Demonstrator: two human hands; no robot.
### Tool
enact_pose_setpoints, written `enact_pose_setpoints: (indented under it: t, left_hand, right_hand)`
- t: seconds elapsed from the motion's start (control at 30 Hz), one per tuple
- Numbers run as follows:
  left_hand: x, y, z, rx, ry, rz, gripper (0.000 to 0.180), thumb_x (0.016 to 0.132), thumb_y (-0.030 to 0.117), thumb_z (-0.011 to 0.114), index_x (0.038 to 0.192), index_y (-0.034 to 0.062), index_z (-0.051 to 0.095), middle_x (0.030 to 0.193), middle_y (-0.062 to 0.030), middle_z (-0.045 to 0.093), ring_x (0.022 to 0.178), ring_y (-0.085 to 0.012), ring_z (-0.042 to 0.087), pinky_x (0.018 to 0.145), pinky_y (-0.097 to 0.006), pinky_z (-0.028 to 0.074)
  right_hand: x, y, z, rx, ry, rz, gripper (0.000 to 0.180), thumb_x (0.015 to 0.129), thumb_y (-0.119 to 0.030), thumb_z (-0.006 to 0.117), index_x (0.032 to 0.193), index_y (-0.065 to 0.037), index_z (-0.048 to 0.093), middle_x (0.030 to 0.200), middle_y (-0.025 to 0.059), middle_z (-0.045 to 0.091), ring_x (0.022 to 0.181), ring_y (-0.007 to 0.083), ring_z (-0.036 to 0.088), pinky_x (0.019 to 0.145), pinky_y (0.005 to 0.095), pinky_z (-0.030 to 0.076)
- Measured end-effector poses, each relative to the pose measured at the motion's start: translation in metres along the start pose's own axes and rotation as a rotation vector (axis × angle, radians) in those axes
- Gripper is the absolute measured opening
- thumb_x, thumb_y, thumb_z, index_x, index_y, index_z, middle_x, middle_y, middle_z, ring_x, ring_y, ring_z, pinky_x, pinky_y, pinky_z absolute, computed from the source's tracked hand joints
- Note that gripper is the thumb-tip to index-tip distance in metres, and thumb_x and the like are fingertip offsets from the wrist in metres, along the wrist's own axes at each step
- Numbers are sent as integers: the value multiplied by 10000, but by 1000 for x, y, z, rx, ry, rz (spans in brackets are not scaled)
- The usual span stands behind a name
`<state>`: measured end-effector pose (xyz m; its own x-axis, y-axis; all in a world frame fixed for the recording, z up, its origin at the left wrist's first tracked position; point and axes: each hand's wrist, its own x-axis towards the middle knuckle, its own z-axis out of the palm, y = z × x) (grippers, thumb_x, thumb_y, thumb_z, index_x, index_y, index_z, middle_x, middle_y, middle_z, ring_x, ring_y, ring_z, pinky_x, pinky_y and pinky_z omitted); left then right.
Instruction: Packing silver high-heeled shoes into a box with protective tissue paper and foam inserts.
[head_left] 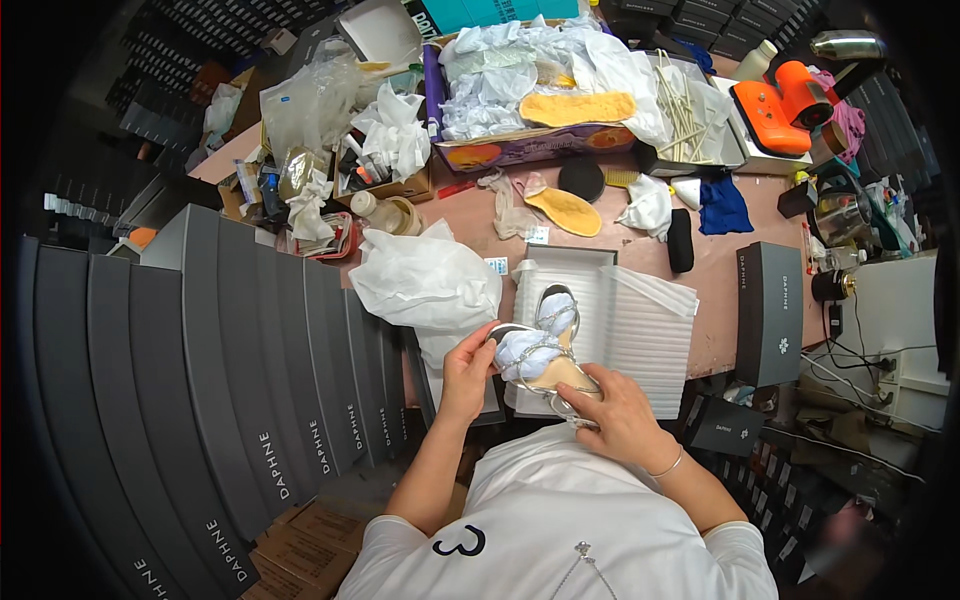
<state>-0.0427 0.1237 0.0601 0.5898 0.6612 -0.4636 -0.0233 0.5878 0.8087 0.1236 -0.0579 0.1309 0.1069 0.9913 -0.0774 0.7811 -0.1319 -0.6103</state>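
A strappy silver sandal with a beige insole (550, 374) and pale paper stuffing is held over the near part of an open grey shoe box with a white lining (568, 256). The left hand (468, 372) pinches its toe end between thumb and fingers; the right hand (622, 416) closes around the heel end, fingers laid on the insole. A matching silver sandal stuffed with pale paper (557, 312) lies inside the open shoe box, partly hidden behind the held one.

A ribbed white foam sheet (650, 350) spreads over the right side of the open shoe box and past it. Just left of the box, a bulky heap of crumpled white tissue paper (428, 275) crowds that side; farther left, a row of tall dark grey boxes (230, 370) walls off the space. To its right stands a closed dark grey shoe box (770, 318).

Just beyond the open shoe box lie a fuzzy yellow insole (566, 211), a round black disc (581, 181), a black oblong pad (680, 240), a crumpled white cloth (648, 207) and a navy blue cloth (725, 206). Behind these, a purple printed carton (480, 156) heaped with pale tissue blocks the far side, beside a bundle of thin cream sticks (680, 115).
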Motion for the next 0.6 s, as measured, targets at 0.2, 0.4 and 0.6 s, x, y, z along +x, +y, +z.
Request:
enact_pose_setpoints:
  t: [0.2,0.4,0.6]
  left_hand:
    - [7,0,2,21,40,-14,296,950,85,523,1219,-30,569,1062,-84,655,889,-124,638,734,-273,543]
    - [12,-10,4,-6,42,-13,250,940,126,561,1141,-19,589,1023,-66,649,884,-113,622,767,-265,518]
    - [-1,-22,30,-605,34,-240,352,926,294,583,1145,22,539,1150,-131,602,1035,-216,602,894,-418,496]
  right_hand:
    - [5,2,-5,-1,-18,11,650,639,-177,711,1275,-184,583,1265,178,469,968,297,524,817,402,431]
    - [5,-4,-5,-48,-30,-2,683,621,-176,735,1284,-186,575,1252,174,471,959,284,520,800,392,418]
    - [8,-14,10,-3,41,13,670,653,-210,741,1295,-155,557,1241,210,460,950,318,539,789,415,450]
